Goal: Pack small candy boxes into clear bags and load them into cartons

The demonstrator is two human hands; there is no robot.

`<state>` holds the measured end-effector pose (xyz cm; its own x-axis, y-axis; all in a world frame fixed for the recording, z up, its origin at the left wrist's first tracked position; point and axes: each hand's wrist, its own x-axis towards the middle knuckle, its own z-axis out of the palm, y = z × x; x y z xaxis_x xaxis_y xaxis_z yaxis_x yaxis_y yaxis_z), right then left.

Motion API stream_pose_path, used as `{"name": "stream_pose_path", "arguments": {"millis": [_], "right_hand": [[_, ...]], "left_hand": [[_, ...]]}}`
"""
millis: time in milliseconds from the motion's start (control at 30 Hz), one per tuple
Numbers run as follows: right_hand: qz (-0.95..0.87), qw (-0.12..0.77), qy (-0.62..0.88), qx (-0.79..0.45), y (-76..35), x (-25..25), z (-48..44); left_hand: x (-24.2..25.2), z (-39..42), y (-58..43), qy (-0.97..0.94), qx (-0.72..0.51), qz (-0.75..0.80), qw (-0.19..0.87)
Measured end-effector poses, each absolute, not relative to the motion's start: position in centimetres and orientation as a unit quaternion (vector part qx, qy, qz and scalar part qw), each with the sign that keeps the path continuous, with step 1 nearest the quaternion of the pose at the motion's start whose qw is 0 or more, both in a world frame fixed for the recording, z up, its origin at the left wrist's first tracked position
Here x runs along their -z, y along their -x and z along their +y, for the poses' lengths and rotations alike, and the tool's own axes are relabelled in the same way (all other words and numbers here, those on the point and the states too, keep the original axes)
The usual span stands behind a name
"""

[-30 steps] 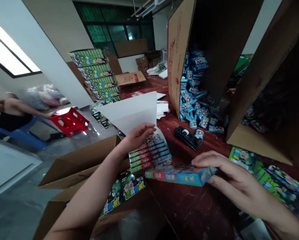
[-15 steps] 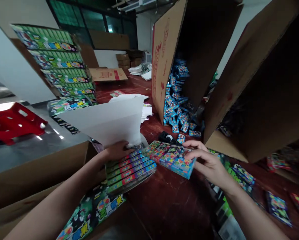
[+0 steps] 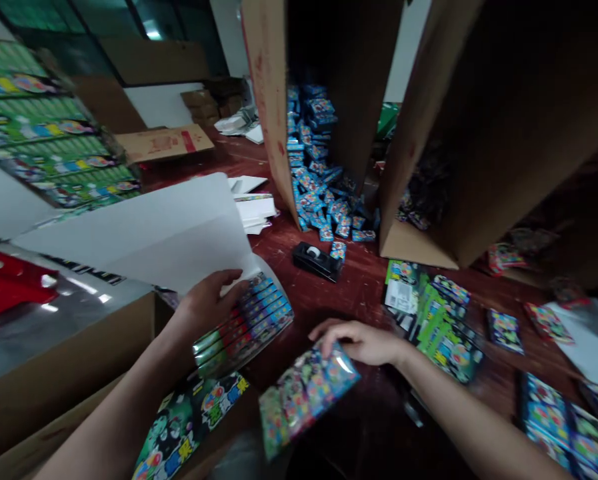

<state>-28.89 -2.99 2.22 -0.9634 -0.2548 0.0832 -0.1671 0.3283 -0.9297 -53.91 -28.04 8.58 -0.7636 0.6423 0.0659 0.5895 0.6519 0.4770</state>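
Note:
My right hand (image 3: 353, 341) grips a flat colourful pack (image 3: 306, 397) by its upper right end, tilted over the table's near edge. To the left, an open display box (image 3: 279, 327) with a raised white lid (image 3: 179, 227) holds a row of several colourful packs (image 3: 253, 317). My left hand (image 3: 211, 300) lies over the box's left side at the lid's fold, fingers bent with the fingertips near the packs; whether it holds anything is hidden. Below the box is a green printed carton piece (image 3: 191, 420).
A black tape dispenser (image 3: 317, 260) sits mid-table. Behind it, a tall carton (image 3: 269, 87) holds small blue packets (image 3: 319, 180). Another carton (image 3: 419, 240) stands to the right. Green printed packaging (image 3: 443, 327) and loose packs (image 3: 505, 330) lie at right; green boxes (image 3: 43, 127) are stacked at left.
My right hand has moved down and left with the pack, away from the open box, and the pack has turned. The view has shifted right. My left hand stays at the box.

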Motion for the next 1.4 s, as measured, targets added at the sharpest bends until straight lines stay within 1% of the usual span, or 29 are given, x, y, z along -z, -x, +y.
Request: {"name": "stream_pose_path", "arguments": {"millis": [67,167,233,300,333,400,467,567,667,700,767,867,933,1067,1167,1267,1400], "right_hand": [[0.886,-0.026,0.095,0.454,29.3,-1.6,-3.6],[0.92,-0.108,-0.034,0.375,26.9,-1.0,-1.9],[0.919,-0.151,-0.133,0.339,23.0,-0.8,0.3],[0.908,-0.185,-0.226,0.302,18.1,-0.5,2.8],[0.899,-0.196,-0.268,0.286,15.5,-0.2,4.0],[0.882,-0.206,-0.333,0.263,11.0,0.4,6.1],[0.872,-0.199,-0.37,0.251,7.8,1.2,7.6],[0.871,-0.17,-0.389,0.248,6.3,2.2,8.5],[0.874,-0.138,-0.394,0.249,7.5,2.7,8.5],[0.874,-0.129,-0.396,0.249,8.2,2.7,8.5],[0.872,-0.112,-0.408,0.246,9.5,2.6,8.8],[0.859,-0.087,-0.44,0.245,10.7,2.3,9.5],[0.852,-0.072,-0.455,0.249,10.9,2.1,10.0],[0.85,-0.065,-0.451,0.265,10.8,1.7,10.6],[0.854,-0.076,-0.428,0.284,10.7,1.0,10.4],[0.857,-0.104,-0.4,0.308,10.4,-0.3,9.5],[0.861,-0.16,-0.348,0.335,9.4,-2.6,7.7]], "left_hand": [[-9.3,-26.4,50.5,-0.372,-0.233,0.898,0.015],[-8.0,-23.8,43.6,-0.477,-0.239,0.843,-0.067],[-5.4,-22.9,38.5,-0.559,-0.245,0.789,-0.071],[-1.9,-22.8,34.6,-0.626,-0.159,0.762,-0.047],[-0.1,-22.8,33.6,-0.632,-0.126,0.763,-0.052],[2.8,-22.7,33.5,-0.595,-0.096,0.794,-0.072],[4.2,-21.8,35.2,-0.57,-0.096,0.813,-0.07],[3.6,-18.4,37.0,-0.581,-0.135,0.801,-0.052],[1.4,-13.0,34.0,-0.605,-0.183,0.774,-0.042],[0.9,-11.1,32.0,-0.614,-0.205,0.762,-0.032],[0.7,-7.6,27.6,-0.625,-0.224,0.747,0.028],[1.6,-3.4,23.3,-0.608,-0.189,0.763,0.11],[2.2,-1.5,23.1,-0.582,-0.167,0.78,0.157],[2.3,1.2,26.9,-0.529,-0.166,0.794,0.251],[1.7,1.9,29.1,-0.527,-0.186,0.775,0.297],[0.7,0.8,29.6,-0.542,-0.23,0.735,0.336],[-1.2,-2.7,28.8,-0.532,-0.372,0.63,0.425]]}}
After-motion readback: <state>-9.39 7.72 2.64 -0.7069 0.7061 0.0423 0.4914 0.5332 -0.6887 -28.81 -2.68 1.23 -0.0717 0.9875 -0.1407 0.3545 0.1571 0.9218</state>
